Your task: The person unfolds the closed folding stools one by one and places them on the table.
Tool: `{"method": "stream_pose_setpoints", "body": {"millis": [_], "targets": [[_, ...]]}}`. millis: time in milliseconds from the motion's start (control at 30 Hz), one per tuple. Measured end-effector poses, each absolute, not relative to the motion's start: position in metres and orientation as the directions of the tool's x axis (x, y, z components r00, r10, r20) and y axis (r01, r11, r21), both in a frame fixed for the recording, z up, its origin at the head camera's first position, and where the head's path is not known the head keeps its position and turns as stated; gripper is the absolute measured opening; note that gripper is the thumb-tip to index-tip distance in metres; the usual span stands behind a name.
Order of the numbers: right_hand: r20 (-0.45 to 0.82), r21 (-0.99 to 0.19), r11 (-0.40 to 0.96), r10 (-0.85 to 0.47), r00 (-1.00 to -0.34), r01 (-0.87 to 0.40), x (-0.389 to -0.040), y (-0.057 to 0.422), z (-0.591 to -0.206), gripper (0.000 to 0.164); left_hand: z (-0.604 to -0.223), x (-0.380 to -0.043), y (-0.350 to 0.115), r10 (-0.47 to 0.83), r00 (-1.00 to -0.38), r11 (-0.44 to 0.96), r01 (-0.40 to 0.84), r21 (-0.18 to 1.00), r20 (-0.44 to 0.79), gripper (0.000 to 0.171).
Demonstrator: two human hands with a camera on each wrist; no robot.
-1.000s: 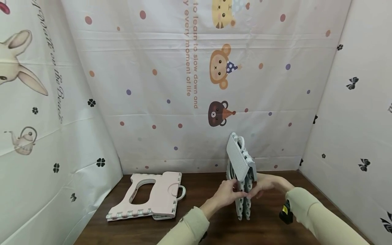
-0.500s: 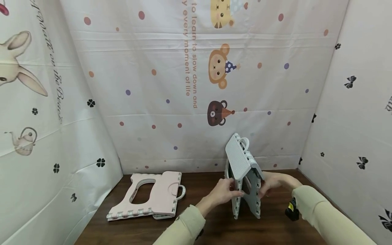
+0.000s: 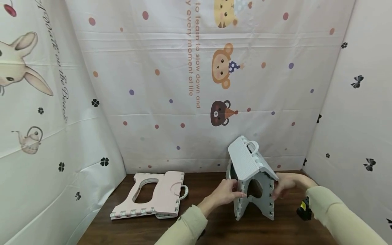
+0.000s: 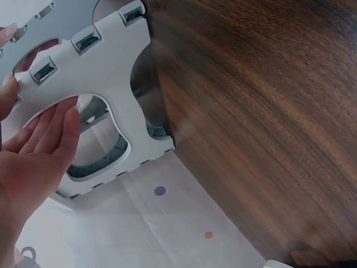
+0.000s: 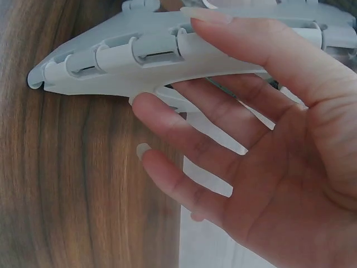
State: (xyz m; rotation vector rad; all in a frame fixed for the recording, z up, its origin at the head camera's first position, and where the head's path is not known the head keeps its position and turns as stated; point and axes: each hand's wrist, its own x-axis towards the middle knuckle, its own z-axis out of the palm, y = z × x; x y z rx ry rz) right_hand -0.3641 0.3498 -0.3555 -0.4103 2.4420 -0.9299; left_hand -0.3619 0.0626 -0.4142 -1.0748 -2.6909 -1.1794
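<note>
A pale blue-grey folding step stool (image 3: 245, 160) stands partly unfolded on the dark wooden table, its two top halves sloping like a roof and its legs spread apart. A loop handle (image 3: 252, 147) sticks up from the top. My left hand (image 3: 225, 192) grips the left leg panel (image 4: 111, 56), thumb at the hinged edge and fingers curled at the oval opening. On the other side my right hand (image 3: 288, 183) holds the right leg panel (image 5: 117, 72), its thumb on the hinged edge and fingers along the outer face, the lower two extended loosely.
A pink folding step stool (image 3: 168, 195) lies folded flat on the left of the table (image 3: 214, 228), its white handle (image 3: 184, 192) facing right. Printed white curtains (image 3: 171, 102) hang behind and at both sides. A black device (image 3: 304, 209) sits at my right wrist.
The blue-grey stool has gone from nearly folded to spread. My right hand has moved right with its leg panel, while my left hand has stayed almost in place.
</note>
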Motion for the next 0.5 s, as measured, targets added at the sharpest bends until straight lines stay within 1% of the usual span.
{"method": "stream_pose_setpoints", "body": {"millis": [133, 233, 400, 500], "targets": [[-0.345, -0.697, 0.714, -0.415, -0.842, -0.067, -0.363, 0.361, -0.356, 0.074, -0.411, -0.363, 0.063, 0.588, -0.768, 0.506, 0.595, 0.624, 0.255, 0.025], [-0.354, -0.704, 0.709, -0.397, -0.847, -0.038, -0.364, 0.369, -0.354, 0.081, -0.409, -0.364, 0.064, 0.592, -0.766, 0.513, 0.597, 0.616, 0.25, 0.026], [-0.363, -0.709, 0.705, -0.398, -0.843, -0.028, -0.367, 0.381, -0.355, 0.086, -0.407, -0.365, 0.064, 0.595, -0.766, 0.518, 0.597, 0.613, 0.243, 0.026], [-0.361, -0.722, 0.692, -0.403, -0.841, -0.022, -0.367, 0.388, -0.359, 0.086, -0.409, -0.363, 0.066, 0.595, -0.769, 0.516, 0.589, 0.622, 0.234, 0.025]]}}
